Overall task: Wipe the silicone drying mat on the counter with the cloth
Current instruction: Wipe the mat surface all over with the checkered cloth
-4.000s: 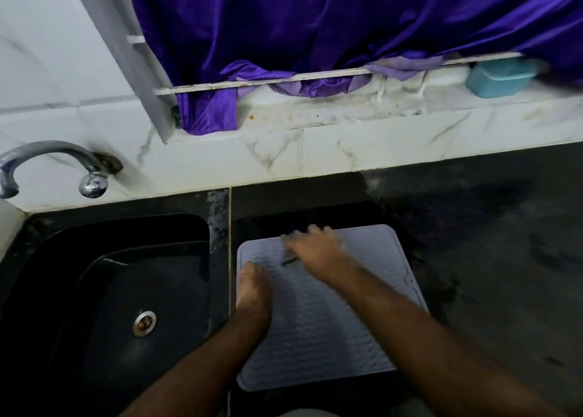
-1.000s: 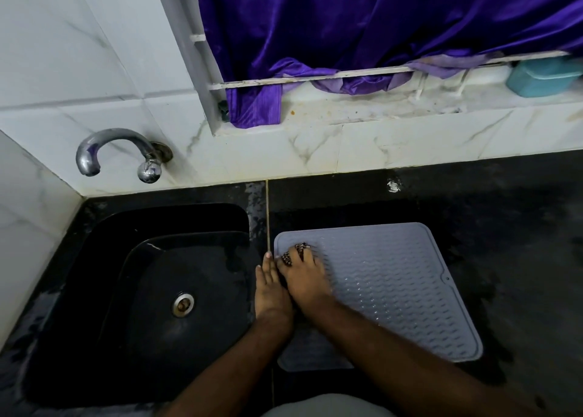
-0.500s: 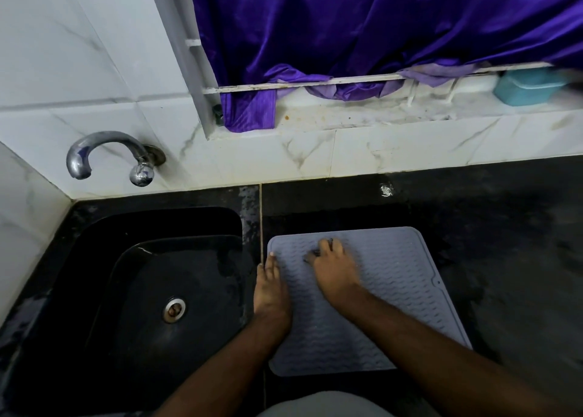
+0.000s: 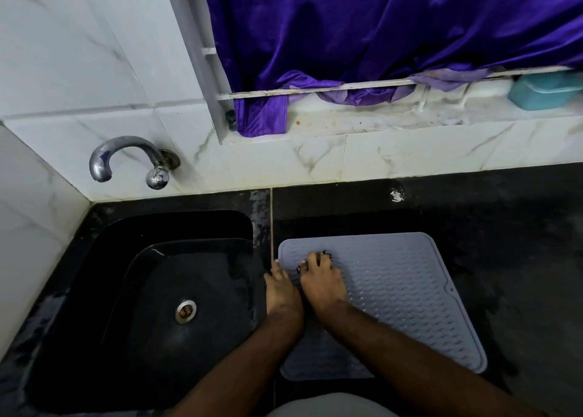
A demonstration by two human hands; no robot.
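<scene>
Black stone counter (image 4: pixel 473 227) across the lower frame, white marble-look tiles (image 4: pixel 79 53) rising behind. Hanging over the window ledge above, a purple satin curtain (image 4: pixel 378 31). Sunk into the counter at left, a black sink (image 4: pixel 142 290) with a steel drain (image 4: pixel 186 311), a curved chrome tap (image 4: pixel 126 159) on the wall over it. Just right of the sink, lying flat on the counter, the grey silicone drying mat (image 4: pixel 410 296), ridged with a raised rim. Left hand (image 4: pixel 280 290) resting at the mat's left edge, fingers straight and together, holding nothing. Right hand (image 4: pixel 321 282) pressing down near the mat's far left corner, fingers curled over a small dark cloth (image 4: pixel 325 254), only scraps of it showing past the fingertips. At far right on the ledge, a teal tub (image 4: pixel 542 93).
</scene>
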